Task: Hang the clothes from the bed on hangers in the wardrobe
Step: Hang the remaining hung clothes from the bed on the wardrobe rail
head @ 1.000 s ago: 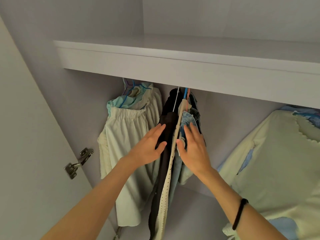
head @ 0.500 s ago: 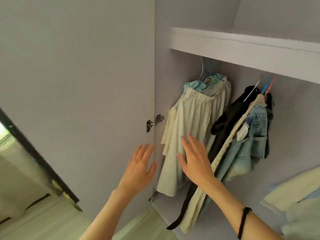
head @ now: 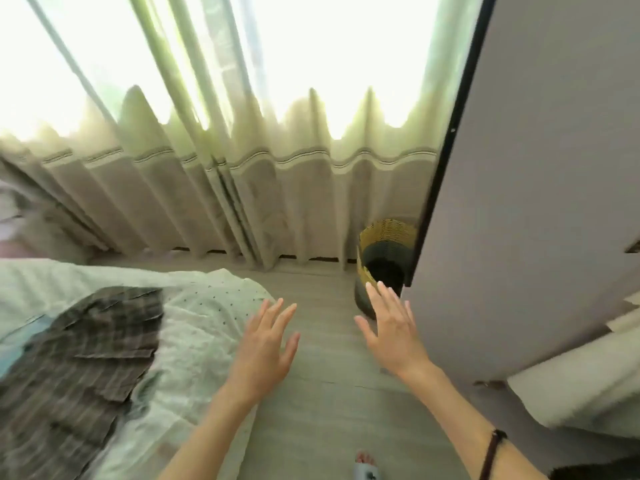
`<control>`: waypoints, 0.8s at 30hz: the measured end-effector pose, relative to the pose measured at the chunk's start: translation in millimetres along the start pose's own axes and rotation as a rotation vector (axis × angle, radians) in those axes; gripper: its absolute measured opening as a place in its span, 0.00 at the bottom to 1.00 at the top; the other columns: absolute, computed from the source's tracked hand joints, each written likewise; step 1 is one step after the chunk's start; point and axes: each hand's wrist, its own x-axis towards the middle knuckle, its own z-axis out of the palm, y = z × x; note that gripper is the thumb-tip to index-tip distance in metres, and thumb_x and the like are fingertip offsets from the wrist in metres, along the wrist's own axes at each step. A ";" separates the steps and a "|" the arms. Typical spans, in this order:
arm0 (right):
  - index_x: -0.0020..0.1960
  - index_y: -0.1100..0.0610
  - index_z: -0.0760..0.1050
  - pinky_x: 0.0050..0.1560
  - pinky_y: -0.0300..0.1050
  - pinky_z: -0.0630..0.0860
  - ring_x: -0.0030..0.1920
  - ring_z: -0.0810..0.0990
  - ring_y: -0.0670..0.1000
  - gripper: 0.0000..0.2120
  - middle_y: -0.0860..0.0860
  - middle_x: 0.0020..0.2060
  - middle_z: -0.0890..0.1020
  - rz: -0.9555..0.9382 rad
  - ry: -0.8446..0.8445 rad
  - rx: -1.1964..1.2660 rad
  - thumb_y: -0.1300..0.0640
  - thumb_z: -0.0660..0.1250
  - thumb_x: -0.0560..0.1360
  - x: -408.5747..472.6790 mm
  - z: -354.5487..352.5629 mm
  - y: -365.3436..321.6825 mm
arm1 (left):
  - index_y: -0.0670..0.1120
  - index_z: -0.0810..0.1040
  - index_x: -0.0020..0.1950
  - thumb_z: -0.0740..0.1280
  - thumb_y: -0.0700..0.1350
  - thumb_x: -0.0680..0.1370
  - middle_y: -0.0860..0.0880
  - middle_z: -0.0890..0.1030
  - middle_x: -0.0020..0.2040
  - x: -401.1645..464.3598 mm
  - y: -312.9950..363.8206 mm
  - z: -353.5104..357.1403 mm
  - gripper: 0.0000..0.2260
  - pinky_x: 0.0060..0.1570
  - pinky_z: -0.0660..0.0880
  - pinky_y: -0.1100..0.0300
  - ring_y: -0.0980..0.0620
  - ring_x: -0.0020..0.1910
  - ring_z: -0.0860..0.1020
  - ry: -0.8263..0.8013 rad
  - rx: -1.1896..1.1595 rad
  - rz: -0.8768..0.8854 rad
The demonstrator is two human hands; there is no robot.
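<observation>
While empty, left hand (head: 264,344) nears plaid garment (head: 79,362)

You face strong daylight through the far curtains (head: 242,174), blown out white up top; motion blur smears the left, and edges bow.

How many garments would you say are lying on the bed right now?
1 clearly: a brown plaid garment on the bed, left of both hands. Blue fabric beside it may be another.
</observation>
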 end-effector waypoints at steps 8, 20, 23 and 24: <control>0.76 0.51 0.49 0.73 0.49 0.44 0.75 0.50 0.50 0.29 0.50 0.75 0.55 -0.503 -0.298 -0.025 0.46 0.54 0.80 47.2 84.0 -141.7 | 0.47 0.63 0.73 0.43 0.62 0.73 0.46 0.63 0.73 -114.2 -96.6 -41.2 0.33 0.70 0.49 0.56 0.45 0.75 0.54 0.264 -0.004 -0.575; 0.76 0.52 0.49 0.74 0.51 0.50 0.75 0.52 0.50 0.28 0.50 0.75 0.57 -0.975 -0.644 -0.170 0.45 0.54 0.80 55.0 185.2 -250.5 | 0.51 0.53 0.76 0.53 0.52 0.81 0.50 0.50 0.77 -235.1 -126.8 -26.5 0.23 0.73 0.47 0.55 0.51 0.75 0.44 0.375 -0.087 -1.247; 0.76 0.52 0.48 0.74 0.51 0.47 0.75 0.51 0.49 0.29 0.50 0.75 0.55 -1.004 -0.707 -0.186 0.46 0.54 0.80 58.7 214.0 -277.3 | 0.50 0.53 0.76 0.53 0.52 0.81 0.50 0.50 0.77 -252.5 -148.4 -21.1 0.23 0.74 0.47 0.55 0.51 0.75 0.44 0.392 -0.123 -1.328; 0.76 0.52 0.47 0.74 0.51 0.47 0.75 0.51 0.49 0.29 0.50 0.75 0.54 -1.010 -0.727 -0.196 0.46 0.53 0.80 61.2 223.9 -286.8 | 0.50 0.53 0.76 0.53 0.52 0.81 0.50 0.50 0.77 -256.7 -158.6 -19.5 0.23 0.74 0.47 0.55 0.51 0.75 0.44 0.380 -0.133 -1.347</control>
